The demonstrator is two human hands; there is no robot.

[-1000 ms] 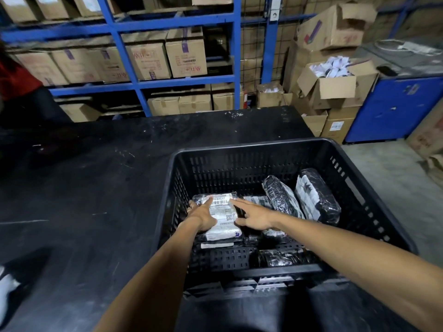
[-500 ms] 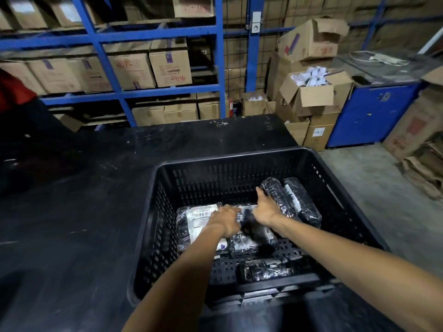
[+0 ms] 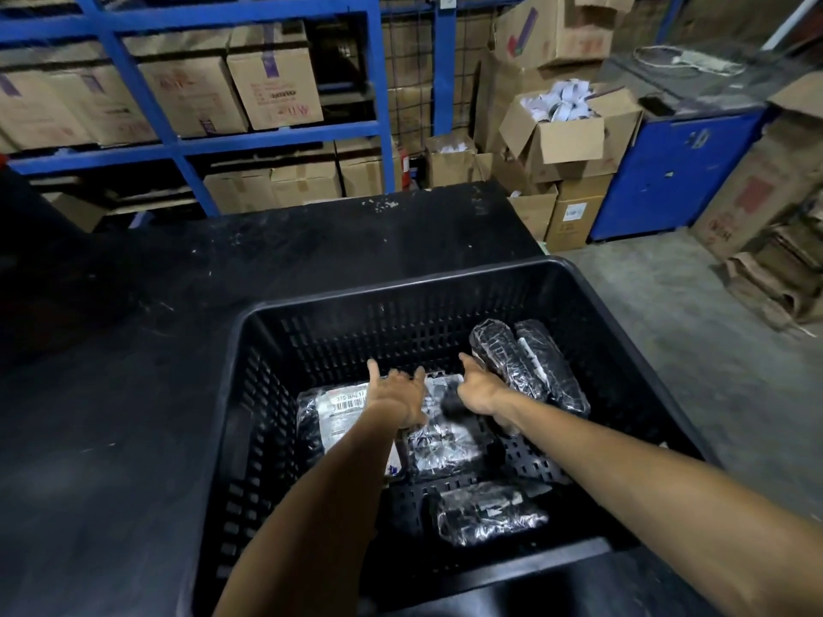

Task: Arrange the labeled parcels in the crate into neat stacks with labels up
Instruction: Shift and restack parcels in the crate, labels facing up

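The black plastic crate (image 3: 592, 305) stands on the dark table. A parcel with its white barcode label up (image 3: 340, 405) lies at the crate's left. A second wrapped parcel (image 3: 445, 447) lies beside it, and a third (image 3: 485, 512) lies nearer to me. Two dark wrapped parcels (image 3: 505, 360) (image 3: 552, 371) lean against each other at the right back. My left hand (image 3: 396, 394) hovers with its fingers spread over the seam between the labeled and the middle parcel. My right hand (image 3: 478, 387) is at the middle parcel's far end with the thumb out; its fingers curl down out of sight.
The black table (image 3: 133, 349) stretches to the left and behind the crate. Blue shelving (image 3: 285, 131) with cardboard boxes fills the back. Open cartons (image 3: 561, 140) and a blue cabinet (image 3: 668, 180) stand at the right, above a concrete floor (image 3: 694, 331).
Both hands have gone from the labeled left parcel to the middle one. My left hand has lifted and spread its fingers. The view has shifted, so the crate sits lower and further right.
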